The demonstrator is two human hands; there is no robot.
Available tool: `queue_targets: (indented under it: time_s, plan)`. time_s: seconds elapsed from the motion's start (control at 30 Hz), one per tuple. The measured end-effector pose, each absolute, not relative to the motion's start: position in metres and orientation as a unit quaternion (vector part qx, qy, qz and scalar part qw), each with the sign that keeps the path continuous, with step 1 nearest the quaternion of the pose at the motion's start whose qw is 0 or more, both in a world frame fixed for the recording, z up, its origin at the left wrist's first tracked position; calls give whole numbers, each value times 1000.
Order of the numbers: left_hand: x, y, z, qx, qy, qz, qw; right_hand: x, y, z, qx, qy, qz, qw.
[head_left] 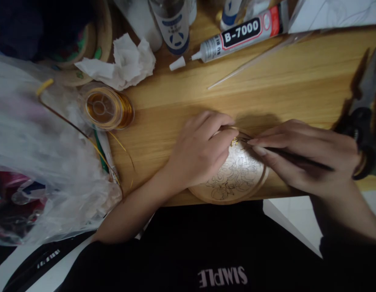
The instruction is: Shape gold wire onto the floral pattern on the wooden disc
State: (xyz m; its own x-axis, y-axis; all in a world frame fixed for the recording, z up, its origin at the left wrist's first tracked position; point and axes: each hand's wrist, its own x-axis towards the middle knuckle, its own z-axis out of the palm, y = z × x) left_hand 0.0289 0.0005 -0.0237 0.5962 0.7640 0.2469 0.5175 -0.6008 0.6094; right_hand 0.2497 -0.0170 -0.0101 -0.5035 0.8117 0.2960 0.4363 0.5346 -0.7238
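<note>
A round panel (pixel 233 174) with a floral line drawing and a wood-coloured rim lies at the table's front edge. Bent over its far left side, my left hand (pixel 203 148) is closed on the panel, fingertips by a small curl of gold wire (pixel 234 141). Closed in a pinch, my right hand (pixel 306 152) grips dark, slim tweezers (pixel 297 157). Their tips point left toward the gold curl; whether they touch it I cannot tell. My left fingers partly cover the panel's far edge.
At left stand a spool of gold wire (pixel 109 107) and plastic bags (pixel 54 162). Behind are crumpled tissue (pixel 127 61), a bottle (pixel 172 26), a B-7000 glue tube (pixel 241 32), its white cap (pixel 177 63) and a thin clear pointed stick (pixel 236 71). Pliers (pixel 366 105) lie at right.
</note>
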Motion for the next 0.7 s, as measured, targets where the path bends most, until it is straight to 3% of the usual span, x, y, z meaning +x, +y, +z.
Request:
queue_targets:
  time_s: [0.7]
  plan:
    - [29, -1, -25, 857, 375, 252, 247, 246, -21, -10, -431, -774, 322, 334]
